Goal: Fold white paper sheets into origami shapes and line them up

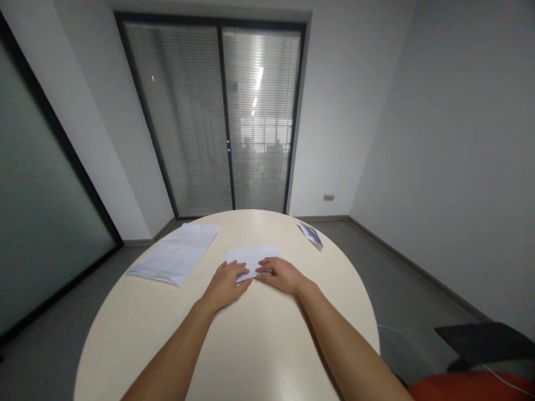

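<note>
Handling paper point(254, 254) on counter point(246, 351); left hand point(227, 283), right hand point(285, 274) fingers half-curled over near edge, pinch can't tell. Align edges, press evenly.

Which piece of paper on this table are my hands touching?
The middle white paper: your left hand and right hand touch it. The larger white paper at left and dark-patterned paper at right lie untouched.

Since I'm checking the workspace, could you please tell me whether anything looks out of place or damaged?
The creased white paper on the left lies askew right by the rim of the round cream tabletop, so it looks slightly untidy. Nothing appears spilled or torn.
</note>
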{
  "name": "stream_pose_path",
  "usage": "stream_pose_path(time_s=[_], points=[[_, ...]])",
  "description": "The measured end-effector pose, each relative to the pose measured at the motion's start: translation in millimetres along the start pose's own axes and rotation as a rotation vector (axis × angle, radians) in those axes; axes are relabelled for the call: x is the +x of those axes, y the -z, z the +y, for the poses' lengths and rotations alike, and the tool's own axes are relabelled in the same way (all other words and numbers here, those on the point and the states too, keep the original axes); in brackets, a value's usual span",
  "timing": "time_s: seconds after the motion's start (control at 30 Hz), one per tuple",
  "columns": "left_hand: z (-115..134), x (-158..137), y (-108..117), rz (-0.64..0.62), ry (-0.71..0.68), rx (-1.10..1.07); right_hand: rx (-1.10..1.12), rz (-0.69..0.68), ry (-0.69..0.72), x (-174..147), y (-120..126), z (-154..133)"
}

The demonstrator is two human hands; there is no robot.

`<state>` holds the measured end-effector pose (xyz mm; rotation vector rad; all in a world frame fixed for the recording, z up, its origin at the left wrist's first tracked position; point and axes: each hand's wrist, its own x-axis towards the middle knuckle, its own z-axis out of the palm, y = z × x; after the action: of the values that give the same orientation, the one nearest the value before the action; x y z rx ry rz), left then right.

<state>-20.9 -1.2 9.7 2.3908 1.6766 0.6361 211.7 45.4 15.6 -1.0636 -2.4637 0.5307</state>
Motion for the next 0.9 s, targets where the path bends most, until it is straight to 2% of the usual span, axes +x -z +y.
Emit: stream_pose_path(time_s=[0.17, 0.37, 0.6, 0.73, 0.9], points=[[-1, 2, 5, 0.058, 0.027, -0.109, 0.046, -0.002, -0.020, 0, 6, -1], [-5, 4, 6, 0.156, 0.105, -0.119, 0.113, 0.046, -0.081, -4, 15, 3], [-11, 7, 5, 0.263, 0.190, -0.141, 0.188, 0.160, -0.143, -6, 12, 28], [-15, 8, 4, 0.330, 0.212, -0.201, 0.207, 0.258, -0.243, -4, 6, 42], [-22, 12, -1, 0.442, 0.227, -0.353, 0.399, 0.380, -0.176, 1, -1, 51]])
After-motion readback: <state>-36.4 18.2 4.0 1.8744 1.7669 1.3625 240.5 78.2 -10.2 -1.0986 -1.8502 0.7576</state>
